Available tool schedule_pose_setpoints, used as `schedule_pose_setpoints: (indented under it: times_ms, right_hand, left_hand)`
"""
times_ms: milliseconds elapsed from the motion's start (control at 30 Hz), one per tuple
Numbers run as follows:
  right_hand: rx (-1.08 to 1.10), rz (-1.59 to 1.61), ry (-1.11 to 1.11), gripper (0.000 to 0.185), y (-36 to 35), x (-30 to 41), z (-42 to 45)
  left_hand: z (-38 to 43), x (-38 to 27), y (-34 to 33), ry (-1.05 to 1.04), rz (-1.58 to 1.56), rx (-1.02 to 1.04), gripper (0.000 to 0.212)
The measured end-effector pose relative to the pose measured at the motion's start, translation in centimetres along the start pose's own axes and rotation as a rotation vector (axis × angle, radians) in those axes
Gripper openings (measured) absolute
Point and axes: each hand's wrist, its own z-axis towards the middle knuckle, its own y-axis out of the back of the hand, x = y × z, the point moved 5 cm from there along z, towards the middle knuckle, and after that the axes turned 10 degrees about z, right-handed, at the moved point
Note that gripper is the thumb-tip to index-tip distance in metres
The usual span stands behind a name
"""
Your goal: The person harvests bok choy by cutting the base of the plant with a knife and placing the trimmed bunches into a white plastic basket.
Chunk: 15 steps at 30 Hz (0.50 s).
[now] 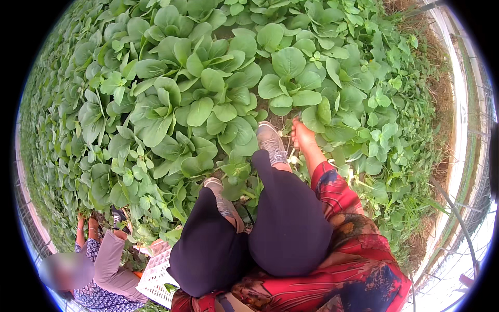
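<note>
My right hand (303,134), coming out of a red patterned sleeve, reaches down to the soil just right of my shoe. Its fingers are curled. A small greyish edge shows by the fingertips, too little of it to name, and leaves partly hide what the hand may hold. Right above and beside the hand grow leafy green plants like bok choy; one rosette (289,84) stands beyond it, another plant (331,121) leans over its right side. Cut pale stems and leaves (351,171) lie near my forearm. My left hand is out of view.
My shoes (272,144) stand among the dense leafy crop (156,105). A white plastic crate (158,279) sits at my left. Farther left, another person (105,269) crouches with both hands in the plants. A pale border strip (454,128) and wires run along the right.
</note>
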Motion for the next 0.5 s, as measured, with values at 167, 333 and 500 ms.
schedule_pose_setpoints:
  times_ms: [167,333,500]
  right_hand:
    - [0.038,-0.142,-0.017,0.019,1.7,-1.0,3.9]
    - [-0.163,-0.603,0.714,0.024,-1.6,4.7,2.1]
    - [-0.075,-0.760,0.703,0.028,-2.9,2.7,3.5]
  left_hand:
    - [-4.4,-9.7,9.1,-0.086,0.065,0.023,0.017]
    - [-10.8,-29.5,14.4,-0.732,0.225,0.028,0.022]
    - [-8.3,-44.5,8.7,-1.045,0.452,0.214,0.041]
